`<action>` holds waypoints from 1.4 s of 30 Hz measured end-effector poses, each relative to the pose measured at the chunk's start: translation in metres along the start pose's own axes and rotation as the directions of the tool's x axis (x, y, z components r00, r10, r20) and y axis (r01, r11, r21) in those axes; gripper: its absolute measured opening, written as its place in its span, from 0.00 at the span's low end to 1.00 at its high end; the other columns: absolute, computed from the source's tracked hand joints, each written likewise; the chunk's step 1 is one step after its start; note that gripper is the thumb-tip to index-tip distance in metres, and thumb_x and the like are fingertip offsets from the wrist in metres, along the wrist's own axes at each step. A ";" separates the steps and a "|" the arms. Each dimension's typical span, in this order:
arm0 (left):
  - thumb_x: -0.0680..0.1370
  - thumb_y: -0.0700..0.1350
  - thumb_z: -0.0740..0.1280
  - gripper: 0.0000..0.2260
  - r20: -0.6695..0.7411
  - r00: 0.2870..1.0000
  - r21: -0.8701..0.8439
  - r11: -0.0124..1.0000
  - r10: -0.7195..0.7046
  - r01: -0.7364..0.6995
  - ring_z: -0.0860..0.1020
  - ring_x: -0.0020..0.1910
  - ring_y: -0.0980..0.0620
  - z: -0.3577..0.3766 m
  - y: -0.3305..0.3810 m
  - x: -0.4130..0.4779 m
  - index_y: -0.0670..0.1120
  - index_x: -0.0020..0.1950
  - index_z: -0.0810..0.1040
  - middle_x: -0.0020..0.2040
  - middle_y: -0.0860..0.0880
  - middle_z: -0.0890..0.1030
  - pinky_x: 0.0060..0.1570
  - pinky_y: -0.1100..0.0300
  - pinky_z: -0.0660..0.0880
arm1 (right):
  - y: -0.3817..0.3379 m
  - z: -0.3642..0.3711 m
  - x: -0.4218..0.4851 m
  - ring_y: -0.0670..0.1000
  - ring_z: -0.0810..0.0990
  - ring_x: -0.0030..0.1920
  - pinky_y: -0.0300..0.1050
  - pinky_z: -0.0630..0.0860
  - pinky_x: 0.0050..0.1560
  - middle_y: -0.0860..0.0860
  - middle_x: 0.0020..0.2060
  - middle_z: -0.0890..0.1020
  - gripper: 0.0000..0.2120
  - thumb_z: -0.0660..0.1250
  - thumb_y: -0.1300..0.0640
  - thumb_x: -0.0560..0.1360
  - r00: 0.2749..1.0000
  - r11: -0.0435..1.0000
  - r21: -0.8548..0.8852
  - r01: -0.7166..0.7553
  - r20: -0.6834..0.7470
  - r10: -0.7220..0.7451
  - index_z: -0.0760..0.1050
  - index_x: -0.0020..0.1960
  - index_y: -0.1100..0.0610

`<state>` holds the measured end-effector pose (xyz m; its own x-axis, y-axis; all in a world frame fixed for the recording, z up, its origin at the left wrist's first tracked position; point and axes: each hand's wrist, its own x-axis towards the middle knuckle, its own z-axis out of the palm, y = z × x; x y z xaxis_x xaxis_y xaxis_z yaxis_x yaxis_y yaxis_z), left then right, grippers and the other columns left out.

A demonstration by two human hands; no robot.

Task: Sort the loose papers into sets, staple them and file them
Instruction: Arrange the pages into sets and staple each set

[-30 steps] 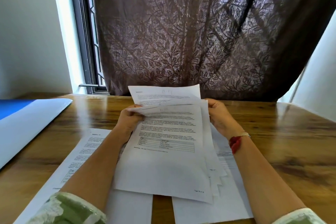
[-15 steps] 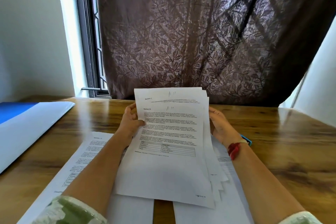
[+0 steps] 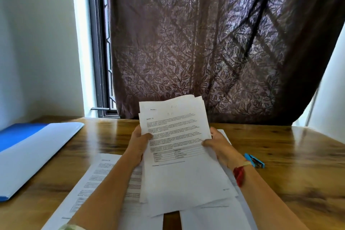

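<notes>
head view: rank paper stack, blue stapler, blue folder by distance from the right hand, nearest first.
1. paper stack: gripped by the right hand at its right edge.
2. blue stapler: on the table, just right of that wrist.
3. blue folder: far left of the table, beyond the left hand.

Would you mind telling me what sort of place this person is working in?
Probably a home desk by a window: a wooden table against a leaf-patterned curtain, with printed papers, a blue folder and a stapler.
</notes>
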<state>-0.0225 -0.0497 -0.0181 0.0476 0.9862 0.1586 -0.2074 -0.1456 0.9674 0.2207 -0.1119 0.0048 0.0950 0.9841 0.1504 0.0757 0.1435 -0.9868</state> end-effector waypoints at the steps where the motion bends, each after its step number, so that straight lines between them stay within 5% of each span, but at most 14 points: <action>1: 0.77 0.33 0.63 0.16 0.013 1.000 0.052 0.999 0.002 -0.003 0.80 0.54 0.42 0.004 0.001 -0.001 0.47 0.63 0.71 0.57 0.44 0.81 0.53 0.40 0.78 | -0.002 -0.001 0.001 0.52 0.80 0.52 0.42 0.78 0.48 0.53 0.53 0.81 0.20 0.63 0.75 0.73 0.999 0.999 -0.032 0.018 -0.046 -0.019 0.72 0.57 0.55; 4: 0.77 0.34 0.64 0.19 0.036 0.999 0.098 0.995 0.014 -0.018 0.79 0.56 0.45 0.009 0.004 -0.003 0.48 0.65 0.67 0.58 0.47 0.79 0.53 0.44 0.79 | -0.008 0.001 0.003 0.53 0.77 0.56 0.44 0.76 0.53 0.54 0.56 0.79 0.20 0.63 0.74 0.74 0.986 0.995 -0.066 0.079 -0.145 -0.088 0.70 0.61 0.57; 8: 0.79 0.35 0.63 0.16 0.029 0.977 0.176 0.961 0.210 -0.212 0.77 0.57 0.48 0.020 0.020 -0.009 0.47 0.64 0.68 0.56 0.50 0.78 0.50 0.56 0.78 | -0.020 0.009 -0.002 0.51 0.77 0.53 0.30 0.74 0.41 0.50 0.51 0.78 0.16 0.60 0.71 0.77 0.910 0.947 -0.133 0.294 -0.263 -0.319 0.69 0.58 0.54; 13: 0.81 0.38 0.61 0.10 -0.070 0.769 0.279 0.753 0.635 -0.596 0.77 0.50 0.62 0.032 0.056 -0.032 0.48 0.59 0.66 0.51 0.58 0.76 0.42 0.73 0.76 | -0.046 0.024 -0.019 0.37 0.78 0.52 0.25 0.74 0.47 0.45 0.52 0.78 0.13 0.58 0.67 0.80 0.748 0.787 -0.240 0.568 -0.249 -0.616 0.70 0.63 0.58; 16: 0.80 0.44 0.59 0.09 -0.072 0.682 0.234 0.677 0.728 -0.698 0.78 0.52 0.64 0.040 0.070 -0.047 0.53 0.59 0.65 0.54 0.59 0.75 0.44 0.71 0.77 | -0.057 0.031 -0.030 0.32 0.78 0.51 0.27 0.74 0.48 0.43 0.53 0.78 0.13 0.57 0.68 0.80 0.627 0.679 -0.255 0.689 -0.261 -0.734 0.69 0.64 0.62; 19: 0.81 0.39 0.58 0.10 -0.043 0.621 0.223 0.613 0.783 -0.758 0.76 0.53 0.69 0.050 0.075 -0.056 0.49 0.60 0.63 0.54 0.60 0.73 0.45 0.72 0.76 | -0.060 0.035 -0.033 0.35 0.78 0.53 0.30 0.77 0.50 0.44 0.54 0.78 0.15 0.56 0.67 0.80 0.593 0.657 -0.220 0.721 -0.295 -0.749 0.67 0.66 0.60; 23: 0.80 0.46 0.56 0.08 0.035 0.680 0.265 0.649 0.733 -0.713 0.78 0.50 0.63 0.044 0.059 -0.046 0.50 0.59 0.64 0.54 0.56 0.76 0.42 0.68 0.78 | -0.052 0.033 -0.025 0.38 0.78 0.50 0.40 0.80 0.52 0.41 0.51 0.76 0.17 0.59 0.64 0.80 0.699 0.769 -0.223 0.600 -0.323 -0.638 0.64 0.68 0.58; 27: 0.82 0.45 0.59 0.09 0.046 0.834 0.534 0.692 0.549 -0.485 0.77 0.52 0.54 0.031 0.032 -0.028 0.48 0.61 0.62 0.60 0.50 0.75 0.44 0.67 0.77 | -0.039 0.024 -0.017 0.41 0.75 0.50 0.38 0.75 0.52 0.43 0.51 0.74 0.22 0.62 0.68 0.78 0.834 0.900 -0.141 0.413 -0.338 -0.435 0.62 0.67 0.54; 30: 0.83 0.42 0.56 0.08 0.056 0.913 0.655 0.675 0.404 -0.340 0.75 0.44 0.59 0.030 0.023 -0.022 0.47 0.62 0.62 0.57 0.50 0.75 0.38 0.72 0.71 | -0.032 0.023 -0.011 0.49 0.74 0.53 0.40 0.72 0.52 0.50 0.54 0.74 0.23 0.58 0.71 0.77 0.890 0.948 -0.130 0.291 -0.325 -0.318 0.63 0.69 0.56; 37: 0.83 0.38 0.54 0.05 -0.007 0.916 0.524 0.781 0.402 -0.339 0.74 0.44 0.60 0.034 0.031 -0.024 0.46 0.56 0.64 0.48 0.55 0.73 0.35 0.72 0.71 | -0.037 0.019 -0.012 0.49 0.77 0.49 0.38 0.75 0.45 0.51 0.50 0.79 0.18 0.59 0.72 0.76 0.880 0.947 -0.004 0.321 -0.368 -0.299 0.68 0.60 0.55; 42: 0.82 0.38 0.55 0.05 -0.049 0.917 0.470 0.819 0.395 -0.328 0.73 0.45 0.61 0.032 0.027 -0.028 0.46 0.56 0.65 0.49 0.56 0.73 0.36 0.73 0.69 | -0.030 0.015 -0.010 0.47 0.78 0.48 0.37 0.74 0.44 0.51 0.50 0.79 0.19 0.62 0.71 0.74 0.929 0.973 0.067 0.223 -0.316 -0.192 0.69 0.62 0.57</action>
<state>0.0018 -0.0839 0.0095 -0.0866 0.8508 0.5183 0.2742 -0.4798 0.8335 0.2022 -0.1248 0.0315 0.3872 0.8538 0.3479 0.0285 0.3661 -0.9301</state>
